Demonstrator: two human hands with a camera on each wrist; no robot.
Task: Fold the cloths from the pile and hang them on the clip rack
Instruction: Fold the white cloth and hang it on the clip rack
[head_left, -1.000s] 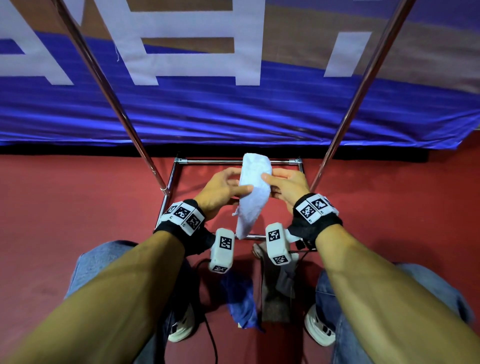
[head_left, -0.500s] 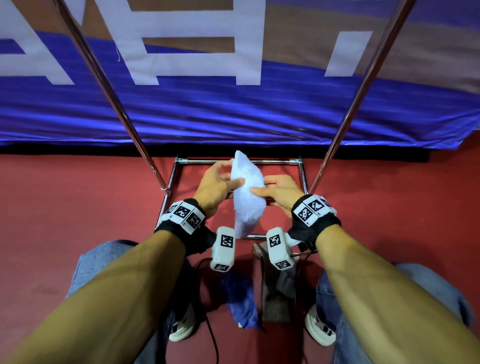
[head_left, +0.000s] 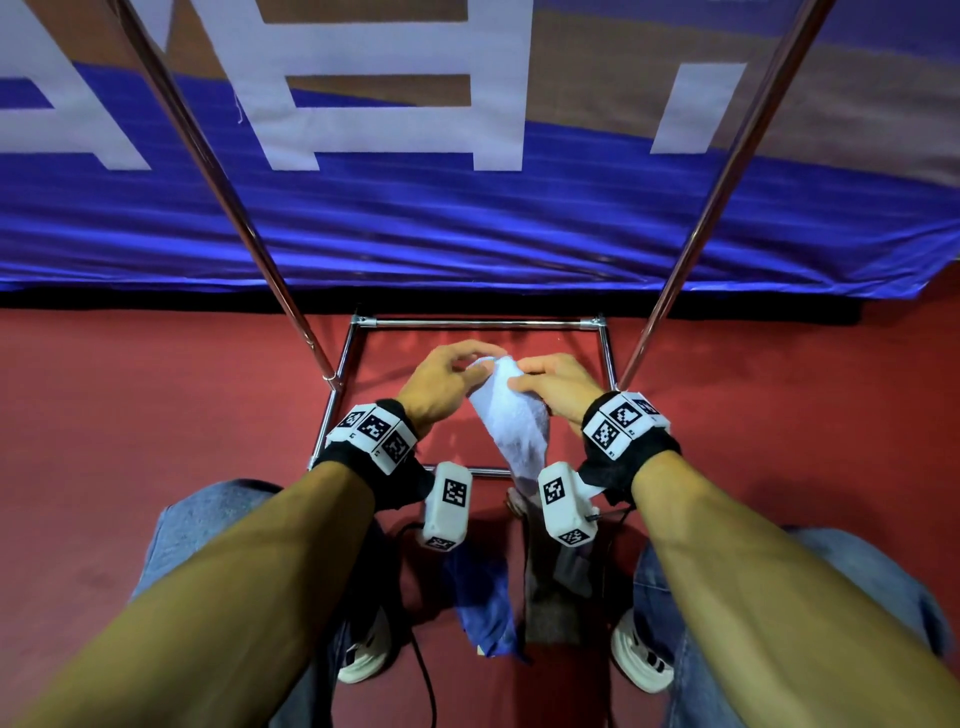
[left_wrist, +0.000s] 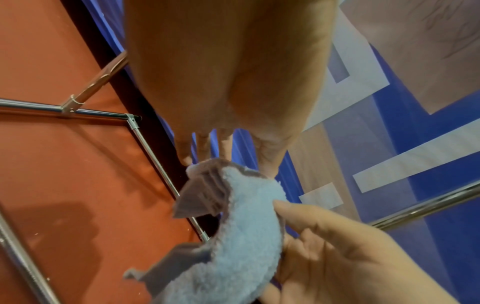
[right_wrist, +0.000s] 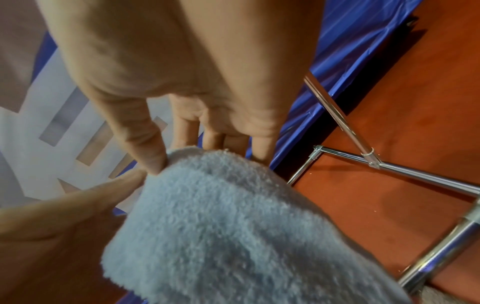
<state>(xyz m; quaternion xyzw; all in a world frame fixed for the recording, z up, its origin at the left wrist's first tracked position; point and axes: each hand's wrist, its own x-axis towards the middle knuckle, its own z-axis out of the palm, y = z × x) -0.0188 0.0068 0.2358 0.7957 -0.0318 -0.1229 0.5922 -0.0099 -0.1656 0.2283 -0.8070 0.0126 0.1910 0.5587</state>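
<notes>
While both our hands pinch its top, the pale blue cloth (head_left: 511, 421) hangs in the air above the rack's base frame (head_left: 475, 323).
Our left hand (head_left: 441, 382) and right hand (head_left: 558, 387) nip the upper edge with thumb and fingertips; the cloth's lower end is hidden behind the wrist cameras. Its long axis runs top to bottom, tilted right.

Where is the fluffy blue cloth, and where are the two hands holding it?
fluffy blue cloth (head_left: 511, 423): head view, middle of its hanging part.
left hand (head_left: 441, 382): head view, back of the hand.
right hand (head_left: 558, 387): head view, back of the hand.
</notes>
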